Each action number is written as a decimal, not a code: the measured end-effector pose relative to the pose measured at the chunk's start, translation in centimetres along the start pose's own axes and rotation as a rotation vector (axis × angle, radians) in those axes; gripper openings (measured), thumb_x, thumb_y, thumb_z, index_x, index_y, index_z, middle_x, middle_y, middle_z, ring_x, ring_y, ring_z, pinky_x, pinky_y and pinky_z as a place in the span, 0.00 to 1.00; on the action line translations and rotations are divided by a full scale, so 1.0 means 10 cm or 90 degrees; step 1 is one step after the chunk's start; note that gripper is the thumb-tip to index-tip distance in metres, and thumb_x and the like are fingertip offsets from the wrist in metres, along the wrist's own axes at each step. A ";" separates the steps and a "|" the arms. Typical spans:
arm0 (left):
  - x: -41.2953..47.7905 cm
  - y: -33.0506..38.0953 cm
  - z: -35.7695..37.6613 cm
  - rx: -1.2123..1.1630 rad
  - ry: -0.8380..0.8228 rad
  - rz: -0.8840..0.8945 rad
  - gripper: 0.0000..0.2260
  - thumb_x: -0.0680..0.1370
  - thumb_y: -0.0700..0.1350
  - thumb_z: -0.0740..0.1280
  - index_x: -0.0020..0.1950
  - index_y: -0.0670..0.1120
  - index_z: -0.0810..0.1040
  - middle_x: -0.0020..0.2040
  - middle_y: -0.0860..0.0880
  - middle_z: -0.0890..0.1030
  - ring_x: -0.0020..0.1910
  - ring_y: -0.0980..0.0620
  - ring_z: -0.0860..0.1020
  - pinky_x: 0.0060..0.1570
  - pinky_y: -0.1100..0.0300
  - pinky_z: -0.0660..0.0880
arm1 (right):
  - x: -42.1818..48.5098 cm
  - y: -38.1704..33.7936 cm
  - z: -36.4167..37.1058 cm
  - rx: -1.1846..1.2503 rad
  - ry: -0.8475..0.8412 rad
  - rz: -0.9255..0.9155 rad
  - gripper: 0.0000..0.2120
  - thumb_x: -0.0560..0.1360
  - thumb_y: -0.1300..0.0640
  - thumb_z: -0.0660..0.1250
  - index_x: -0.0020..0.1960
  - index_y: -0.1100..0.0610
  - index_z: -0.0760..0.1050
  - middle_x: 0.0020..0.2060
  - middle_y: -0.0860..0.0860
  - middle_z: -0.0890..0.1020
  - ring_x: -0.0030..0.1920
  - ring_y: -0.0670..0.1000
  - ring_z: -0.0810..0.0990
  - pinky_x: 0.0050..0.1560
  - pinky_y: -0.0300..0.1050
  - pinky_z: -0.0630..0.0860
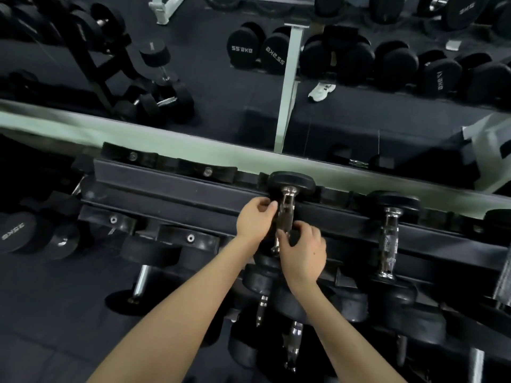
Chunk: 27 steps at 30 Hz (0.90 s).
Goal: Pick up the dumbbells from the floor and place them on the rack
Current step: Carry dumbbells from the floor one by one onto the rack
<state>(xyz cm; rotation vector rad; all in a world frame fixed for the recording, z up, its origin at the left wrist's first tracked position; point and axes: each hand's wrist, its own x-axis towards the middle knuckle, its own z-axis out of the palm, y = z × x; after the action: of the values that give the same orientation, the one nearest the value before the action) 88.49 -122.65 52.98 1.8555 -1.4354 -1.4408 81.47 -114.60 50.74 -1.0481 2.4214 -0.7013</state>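
Note:
A black dumbbell with a chrome handle lies across the top tier of the black rack, its far head by the mirror's lower edge. My left hand curls around the upper left side of the handle. My right hand grips the handle's near end from the right and hides the near head. A second dumbbell lies on the same tier to the right.
Lower rack tiers hold several more dumbbells under my forearms. Large dumbbells lie at the left beside the rack. A wall mirror behind the rack reflects other racks and a white shoe. Dark rubber floor spreads at lower left.

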 end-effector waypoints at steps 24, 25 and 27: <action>-3.31 -6.02 -0.41 -0.286 0.163 -0.509 0.10 0.78 0.42 0.64 0.38 0.39 0.76 0.29 0.46 0.75 0.29 0.50 0.72 0.35 0.55 0.73 | -4.07 3.01 2.07 -0.444 -0.577 -0.290 0.22 0.69 0.33 0.53 0.52 0.45 0.73 0.44 0.45 0.83 0.47 0.50 0.81 0.51 0.51 0.75; -3.37 -6.27 -0.24 -0.302 0.158 -0.536 0.11 0.78 0.44 0.65 0.37 0.40 0.76 0.31 0.45 0.76 0.30 0.49 0.73 0.38 0.53 0.76 | -4.13 3.12 2.17 -0.473 -0.589 -0.285 0.22 0.71 0.32 0.54 0.54 0.45 0.73 0.47 0.44 0.83 0.49 0.49 0.80 0.55 0.49 0.73; -3.41 -6.69 0.08 -0.339 0.160 -0.578 0.11 0.77 0.45 0.66 0.37 0.41 0.76 0.32 0.43 0.76 0.32 0.47 0.74 0.40 0.50 0.77 | -4.18 3.29 2.42 -0.483 -0.600 -0.285 0.23 0.74 0.34 0.55 0.62 0.45 0.71 0.56 0.43 0.81 0.57 0.50 0.75 0.61 0.43 0.66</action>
<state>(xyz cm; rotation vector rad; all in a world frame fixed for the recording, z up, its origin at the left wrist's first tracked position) 121.54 -65.68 16.84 2.2715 0.0001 -1.6287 102.98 -70.44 19.13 -1.7122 1.5846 0.5903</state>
